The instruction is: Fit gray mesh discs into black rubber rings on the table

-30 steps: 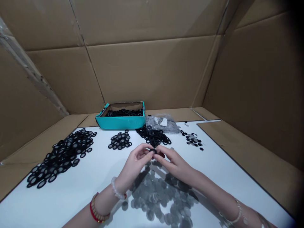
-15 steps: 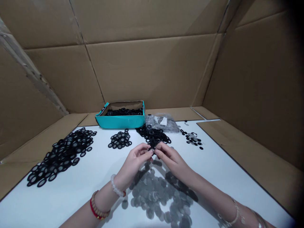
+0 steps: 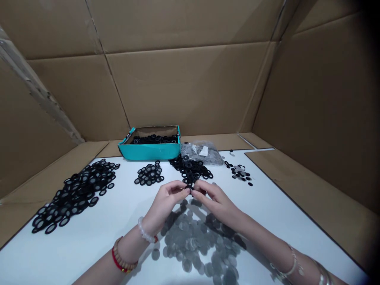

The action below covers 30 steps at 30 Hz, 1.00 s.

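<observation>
Near the middle of the white tabletop [image 3: 89,241], the left hand [image 3: 168,202] and right hand [image 3: 216,202] meet in a narrow pinch, their fingertips [image 3: 192,192] closed together on a small black ring [image 3: 189,187], just in front of a heap of like rings [image 3: 190,170]. The ring looks like soft, light rubber: it should flex easily and weigh next to nothing, so its rim seems the place to take hold, with gentle pressure to keep it from springing away. The grey mesh discs [image 3: 196,247] spread below the hands, toward the near edge, look thin, stiff and light, and would probably be awkward to lift from the smooth top except by an edge. Fingers cover most of the ring, so whether a disc sits inside it cannot be told. At the far edge stand a teal box [image 3: 150,152] of black rings and a clear plastic bag [image 3: 202,152] of grey discs, its small label unreadable.
</observation>
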Available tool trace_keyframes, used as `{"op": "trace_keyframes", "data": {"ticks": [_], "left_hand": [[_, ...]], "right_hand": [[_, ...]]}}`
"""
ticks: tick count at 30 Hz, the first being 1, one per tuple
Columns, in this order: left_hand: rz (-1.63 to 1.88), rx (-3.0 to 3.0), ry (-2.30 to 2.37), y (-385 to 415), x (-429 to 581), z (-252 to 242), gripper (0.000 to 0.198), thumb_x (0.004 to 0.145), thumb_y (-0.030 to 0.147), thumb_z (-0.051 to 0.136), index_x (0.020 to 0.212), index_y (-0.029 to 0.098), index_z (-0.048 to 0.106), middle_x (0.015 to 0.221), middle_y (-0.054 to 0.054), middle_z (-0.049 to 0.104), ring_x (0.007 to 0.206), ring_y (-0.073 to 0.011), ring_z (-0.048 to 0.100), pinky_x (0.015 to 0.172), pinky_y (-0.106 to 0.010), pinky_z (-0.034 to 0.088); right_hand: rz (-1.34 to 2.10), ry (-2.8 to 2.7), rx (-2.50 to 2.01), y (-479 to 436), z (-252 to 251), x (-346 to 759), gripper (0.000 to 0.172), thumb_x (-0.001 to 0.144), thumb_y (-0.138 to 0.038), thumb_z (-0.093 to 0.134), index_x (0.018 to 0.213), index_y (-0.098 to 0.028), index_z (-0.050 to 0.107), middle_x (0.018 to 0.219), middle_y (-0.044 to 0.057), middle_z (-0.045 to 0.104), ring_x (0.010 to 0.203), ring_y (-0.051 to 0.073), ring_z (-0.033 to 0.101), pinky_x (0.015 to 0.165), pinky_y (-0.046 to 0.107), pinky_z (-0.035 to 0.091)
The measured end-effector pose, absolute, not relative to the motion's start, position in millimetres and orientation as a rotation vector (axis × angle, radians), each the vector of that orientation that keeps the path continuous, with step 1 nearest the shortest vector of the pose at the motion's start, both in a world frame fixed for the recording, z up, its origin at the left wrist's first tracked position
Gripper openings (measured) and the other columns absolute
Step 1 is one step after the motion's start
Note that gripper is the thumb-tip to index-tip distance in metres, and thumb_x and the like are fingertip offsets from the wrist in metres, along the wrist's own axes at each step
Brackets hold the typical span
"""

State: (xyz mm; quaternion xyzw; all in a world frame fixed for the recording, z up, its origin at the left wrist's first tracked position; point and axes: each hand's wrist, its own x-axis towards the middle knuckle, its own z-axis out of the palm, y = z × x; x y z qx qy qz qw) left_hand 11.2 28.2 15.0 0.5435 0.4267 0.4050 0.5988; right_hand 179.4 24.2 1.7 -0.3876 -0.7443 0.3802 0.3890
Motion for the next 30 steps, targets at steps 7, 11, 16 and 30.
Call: {"op": "trace_keyframes", "data": {"ticks": [7, 11, 16, 30], "left_hand": [[0.929, 1.156, 0.970, 28.2, 9.9, 20.5, 0.036, 0.071, 0.026, 0.068, 0.104, 0.020, 0.053, 0.079, -0.001, 0.062, 0.070, -0.0114, 0.054, 0.062, -0.021, 0.038], [0.945, 1.200, 0.981, 28.4, 10.4, 21.2, 0.033, 0.069, 0.027, 0.070, 0.097, 0.017, 0.055, 0.077, -0.002, 0.062, 0.074, -0.0133, 0.057, 0.066, -0.023, 0.040], [0.999, 1.190, 1.060, 28.1, 11.2, 27.2, 0.032, 0.067, 0.025, 0.071, 0.093, 0.017, 0.055, 0.074, -0.001, 0.061, 0.072, -0.0136, 0.057, 0.065, -0.023, 0.041], [0.806, 2.057, 1.485, 97.9, -48.4, 13.3, 0.015, 0.077, 0.030, 0.053, 0.079, 0.017, 0.061, 0.077, -0.007, 0.068, 0.070, -0.0215, 0.062, 0.063, -0.029, 0.045]], "right_hand": [[1.065, -1.838, -0.969, 26.9, -3.3, 179.1, 0.030, 0.090, -0.035, 0.045, 0.066, -0.019, 0.038, 0.063, -0.005, 0.036, 0.060, 0.011, 0.035, 0.054, 0.022, 0.027], [1.060, -1.820, -0.974, 26.4, -5.0, 177.4, 0.029, 0.090, -0.035, 0.045, 0.067, -0.019, 0.039, 0.063, -0.004, 0.038, 0.060, 0.011, 0.037, 0.055, 0.023, 0.028], [1.049, -1.816, -0.983, 25.5, -4.0, 177.8, 0.029, 0.089, -0.036, 0.046, 0.067, -0.019, 0.040, 0.064, -0.004, 0.039, 0.061, 0.012, 0.037, 0.056, 0.023, 0.029], [1.041, -2.388, -1.064, 10.4, 10.9, 179.8, 0.015, 0.083, -0.035, 0.058, 0.090, -0.021, 0.057, 0.089, 0.001, 0.057, 0.077, 0.016, 0.052, 0.063, 0.024, 0.038]]}}
